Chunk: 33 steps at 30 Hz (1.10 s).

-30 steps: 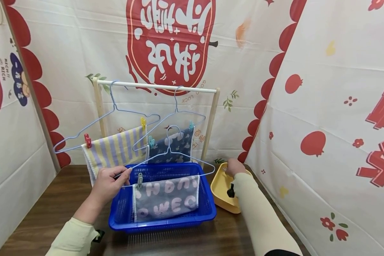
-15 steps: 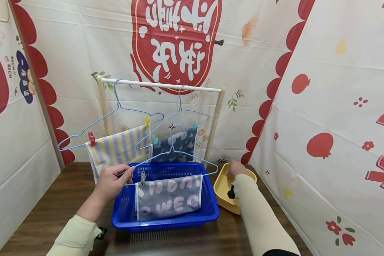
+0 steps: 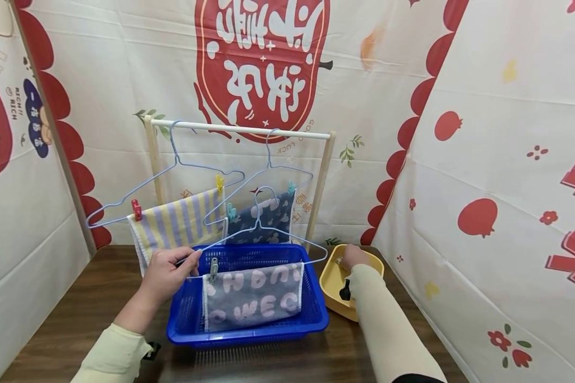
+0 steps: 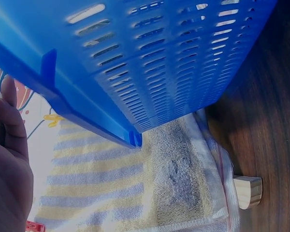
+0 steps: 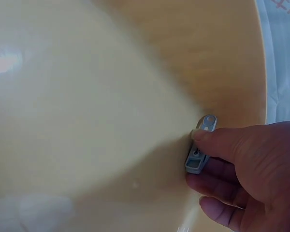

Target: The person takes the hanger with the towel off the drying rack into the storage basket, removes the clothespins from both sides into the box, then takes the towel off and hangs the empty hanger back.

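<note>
My left hand (image 3: 170, 268) grips the left arm of a blue wire hanger (image 3: 258, 215). Over the hanger's lower bar hangs a grey towel (image 3: 254, 299) with pink letters. A grey clothespin (image 3: 213, 270) sits near the towel's left top corner. Reaching into a yellow box (image 3: 339, 307), my right hand (image 3: 354, 257) is partly hidden by its sleeve in the head view. From the right wrist view, thumb and fingers pinch a grey-blue clothespin (image 5: 201, 145) close to the box wall. The left wrist view catches only part of the left hand (image 4: 12, 150).
A blue perforated basket (image 3: 244, 337) stands under the held towel. Behind it, a rack (image 3: 239, 129) carries two hangers with a yellow-striped towel (image 3: 179, 218) and a dark blue towel (image 3: 263, 226), each clipped by clothespins. Printed cloth walls (image 3: 460, 175) enclose the wooden table (image 3: 67, 314).
The head view has shifted slightly. My left hand still holds the hanger, and my right hand stays inside the yellow box with little visible movement.
</note>
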### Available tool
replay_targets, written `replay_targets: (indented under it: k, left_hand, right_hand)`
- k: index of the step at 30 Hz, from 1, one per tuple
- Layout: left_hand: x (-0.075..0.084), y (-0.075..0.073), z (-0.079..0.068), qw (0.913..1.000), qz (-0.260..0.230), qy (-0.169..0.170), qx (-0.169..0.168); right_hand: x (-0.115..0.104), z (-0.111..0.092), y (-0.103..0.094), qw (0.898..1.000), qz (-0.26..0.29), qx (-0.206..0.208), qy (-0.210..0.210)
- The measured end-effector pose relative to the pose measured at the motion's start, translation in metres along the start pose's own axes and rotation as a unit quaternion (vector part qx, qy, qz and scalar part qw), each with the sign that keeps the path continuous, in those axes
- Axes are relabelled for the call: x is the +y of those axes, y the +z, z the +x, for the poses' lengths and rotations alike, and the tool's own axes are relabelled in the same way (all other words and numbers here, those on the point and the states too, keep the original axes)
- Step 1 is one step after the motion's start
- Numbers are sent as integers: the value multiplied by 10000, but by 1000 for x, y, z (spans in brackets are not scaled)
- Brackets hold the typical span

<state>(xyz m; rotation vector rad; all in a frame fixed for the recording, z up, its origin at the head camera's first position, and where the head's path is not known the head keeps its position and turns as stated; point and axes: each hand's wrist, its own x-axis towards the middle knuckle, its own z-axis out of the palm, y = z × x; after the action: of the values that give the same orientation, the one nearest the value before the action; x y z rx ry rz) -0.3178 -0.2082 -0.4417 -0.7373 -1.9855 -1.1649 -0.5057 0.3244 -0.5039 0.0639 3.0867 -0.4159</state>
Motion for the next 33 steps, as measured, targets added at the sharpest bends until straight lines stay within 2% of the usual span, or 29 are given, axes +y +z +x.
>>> replay_targets:
  k: [8,15,21,25,28,33]
  left_hand:
    - [1,-1,-2,9999,9,132,41]
    - [3,-3,-1,9998,41,171,87]
    - [2,-3,0,9998,44,181,69]
    - [2,-1,0,9997,52,247,71]
    - [2,1,0,9995,69,278,106]
    - [-1,4,-1,9994,56,278,192]
  right_hand:
    - [-7,-13,-9,9995,268,43,154]
    - [-3,-12,-20,9970,729,219,-122]
    - [-15,-23,-35,9936,873,636,-340]
    - [-31,-32,-44,9854,1143,1176,-465]
    - [-47,-43,-54,9748,1496,1545,-594]
    - [-70,-66,-71,9620,1861,1867,-710]
